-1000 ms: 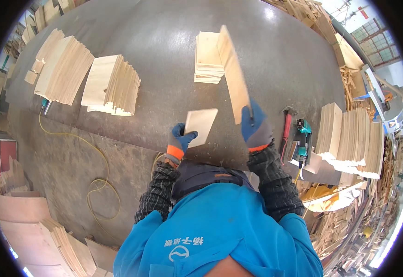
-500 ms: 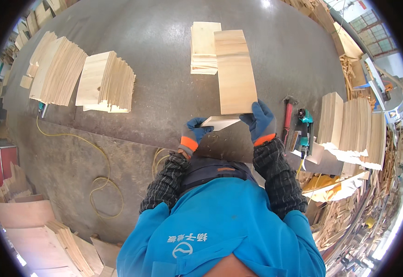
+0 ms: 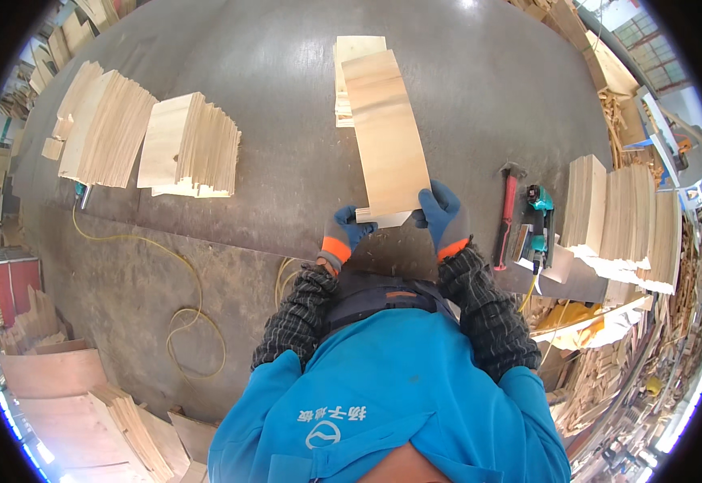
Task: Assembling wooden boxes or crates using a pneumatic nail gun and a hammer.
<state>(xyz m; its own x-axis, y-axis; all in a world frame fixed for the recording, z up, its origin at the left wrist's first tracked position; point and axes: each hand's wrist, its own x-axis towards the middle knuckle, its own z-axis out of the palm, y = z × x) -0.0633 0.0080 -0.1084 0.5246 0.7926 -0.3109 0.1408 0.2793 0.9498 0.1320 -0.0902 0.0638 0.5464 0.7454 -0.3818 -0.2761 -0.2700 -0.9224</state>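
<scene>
My right hand (image 3: 445, 212), in a blue and grey glove with an orange cuff, grips the near right corner of a long, thin wooden board (image 3: 387, 137). This board slants away from me, its far part overlapping a stack of similar boards (image 3: 359, 44). Gloved the same way, my left hand (image 3: 349, 229) is closed on the left end of a second wooden board (image 3: 393, 220). The long board's near end lies over that one, leaving only a narrow part of it in sight. Some fingertips are hidden behind the boards.
Upright rows of boards stand at the left (image 3: 109, 129) and centre-left (image 3: 170, 141), and another row (image 3: 584, 201) at the right. A red-handled hammer (image 3: 506, 217) and a teal nail gun (image 3: 539, 217) lie right of my hands. A yellow hose (image 3: 194, 282) coils at the left.
The long board has swung left and tilted, its near end coming over the board in my left hand. My right hand has moved slightly left and down with it.
</scene>
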